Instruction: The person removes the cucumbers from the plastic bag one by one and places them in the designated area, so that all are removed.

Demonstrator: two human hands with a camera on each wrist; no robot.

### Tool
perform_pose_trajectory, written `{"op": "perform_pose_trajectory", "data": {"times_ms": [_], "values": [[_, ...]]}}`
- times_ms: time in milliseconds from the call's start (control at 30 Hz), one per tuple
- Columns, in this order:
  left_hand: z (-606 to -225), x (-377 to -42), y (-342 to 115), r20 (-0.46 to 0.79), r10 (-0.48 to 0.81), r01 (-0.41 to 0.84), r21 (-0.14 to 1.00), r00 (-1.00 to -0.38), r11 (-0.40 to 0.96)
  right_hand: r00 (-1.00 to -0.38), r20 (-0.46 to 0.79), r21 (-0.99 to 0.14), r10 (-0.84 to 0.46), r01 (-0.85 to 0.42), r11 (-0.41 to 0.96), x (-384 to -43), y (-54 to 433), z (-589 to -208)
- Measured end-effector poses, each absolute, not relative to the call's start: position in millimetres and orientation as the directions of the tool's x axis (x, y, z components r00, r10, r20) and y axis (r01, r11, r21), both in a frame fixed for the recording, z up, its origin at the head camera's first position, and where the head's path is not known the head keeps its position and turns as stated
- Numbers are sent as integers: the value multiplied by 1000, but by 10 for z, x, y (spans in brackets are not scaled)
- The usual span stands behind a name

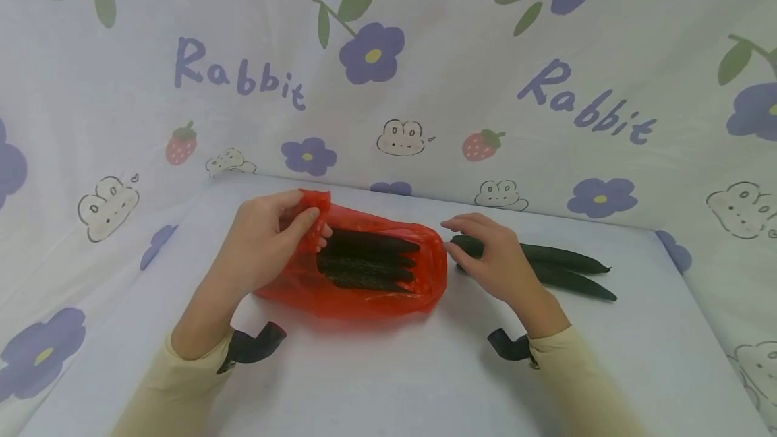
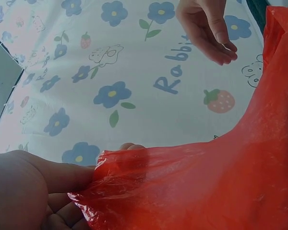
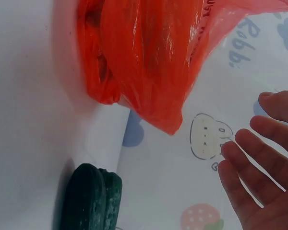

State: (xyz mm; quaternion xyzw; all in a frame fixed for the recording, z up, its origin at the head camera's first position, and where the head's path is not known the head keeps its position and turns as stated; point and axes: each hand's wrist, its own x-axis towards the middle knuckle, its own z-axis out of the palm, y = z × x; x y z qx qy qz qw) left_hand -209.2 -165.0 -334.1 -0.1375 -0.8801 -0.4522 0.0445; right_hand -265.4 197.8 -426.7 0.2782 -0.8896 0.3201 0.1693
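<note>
Left hand (image 1: 267, 238) pinches the red bag (image 1: 364, 275) mouth open over cucumbers inside; right hand (image 1: 494, 258), fingers loose, hovers above, perhaps touching, two loose cucumbers (image 1: 567, 268).

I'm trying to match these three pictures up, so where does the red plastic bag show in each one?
Head view: the red bag lies mid-table, its edge pinched by the left hand.
Left wrist view: the bag fills the lower right, beside the pinching fingers.
Right wrist view: the bag hangs across the top centre, above the cucumbers.
Shared landmark: the Rabbit-print cloth behind.
</note>
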Motion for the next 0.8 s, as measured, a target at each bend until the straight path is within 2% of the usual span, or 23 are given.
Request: {"op": "perform_pose_trajectory", "data": {"times_ms": [800], "values": [[-3341, -2087, -1708, 244, 228, 331, 773, -943, 541, -782, 411, -513, -469, -624, 590, -2654, 1660, -4296]]}}
